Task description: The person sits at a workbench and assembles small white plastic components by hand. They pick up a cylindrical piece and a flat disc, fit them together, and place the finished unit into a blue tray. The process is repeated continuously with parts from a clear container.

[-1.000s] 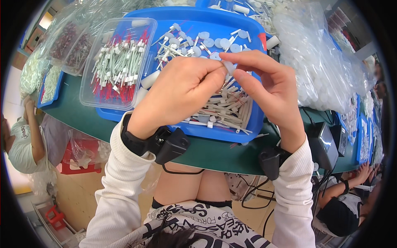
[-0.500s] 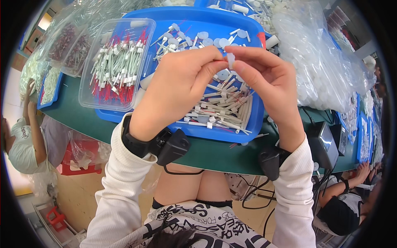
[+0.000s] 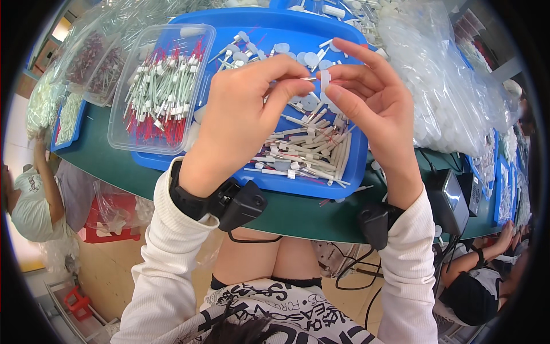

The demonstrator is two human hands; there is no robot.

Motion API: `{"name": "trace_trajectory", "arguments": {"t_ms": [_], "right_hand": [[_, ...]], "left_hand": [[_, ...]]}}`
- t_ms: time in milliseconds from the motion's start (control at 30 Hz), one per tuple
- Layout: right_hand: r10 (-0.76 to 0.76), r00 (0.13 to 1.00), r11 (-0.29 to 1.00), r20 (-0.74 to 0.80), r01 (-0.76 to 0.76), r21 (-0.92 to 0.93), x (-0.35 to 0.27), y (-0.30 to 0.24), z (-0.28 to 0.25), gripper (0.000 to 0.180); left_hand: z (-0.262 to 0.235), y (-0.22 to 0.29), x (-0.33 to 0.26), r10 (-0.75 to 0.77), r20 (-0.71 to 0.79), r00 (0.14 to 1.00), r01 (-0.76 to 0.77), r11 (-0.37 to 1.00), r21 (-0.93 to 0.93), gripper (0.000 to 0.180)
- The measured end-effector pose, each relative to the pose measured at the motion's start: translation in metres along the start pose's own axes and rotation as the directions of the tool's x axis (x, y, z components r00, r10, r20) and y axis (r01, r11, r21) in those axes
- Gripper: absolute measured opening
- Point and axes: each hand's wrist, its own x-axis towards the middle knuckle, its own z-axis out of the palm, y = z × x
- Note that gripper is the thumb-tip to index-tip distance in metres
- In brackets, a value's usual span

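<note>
Over the blue tray (image 3: 258, 19), my left hand (image 3: 238, 112) pinches a thin piece with a silvery tip (image 3: 311, 79) between thumb and forefinger. Most of that piece is hidden by the fingers. My right hand (image 3: 372, 103) grips a small translucent white disc (image 3: 325, 81), turned edge-on, with its forefinger raised away. The silvery tip points at the disc's face; whether they touch I cannot tell. Beneath my hands lie many white tubes with wires (image 3: 306, 152), and loose pale discs (image 3: 310, 59) are scattered farther back.
A clear plastic box (image 3: 118, 123) of white tubes with red wires stands left of the tray. Bulky clear bags (image 3: 424, 97) fill the right. A black device (image 3: 450, 186) with cables sits on the green table (image 3: 275, 215). Other people work at both sides.
My right forefinger has lifted off the disc and stretched upward. Between my hands the gap has widened slightly, and the silvery tip now shows there.
</note>
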Motion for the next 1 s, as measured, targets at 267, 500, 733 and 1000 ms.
{"name": "trace_trajectory", "arguments": {"t_ms": [267, 500, 733, 1000], "right_hand": [[0.085, 0.996, 0.996, -0.004, -0.085, 0.043, -0.0005, -0.0010, -0.0009, 0.028], [0.085, 0.996, 0.996, -0.004, -0.085, 0.022, -0.0022, -0.0010, -0.0014, 0.022], [0.079, 0.997, 0.996, 0.008, -0.080, 0.037, -0.0034, 0.0002, 0.0016, 0.020], [0.158, 0.987, 0.985, 0.028, -0.159, 0.061, -0.0031, 0.0014, -0.0014, 0.022]], "left_hand": [[0.0007, -0.0010, 0.0004, 0.039, -0.039, 0.998, -0.035, 0.996, 0.087, 0.011], [0.0005, -0.0011, 0.0002, 0.178, -0.062, 0.982, -0.163, 0.965, 0.204, 0.008], [0.0015, 0.0029, 0.0014, 0.343, -0.098, 0.934, -0.290, 0.891, 0.350, 0.015], [0.0081, -0.0034, 0.0027, 0.460, -0.084, 0.884, -0.377, 0.807, 0.454, 0.023]]}}
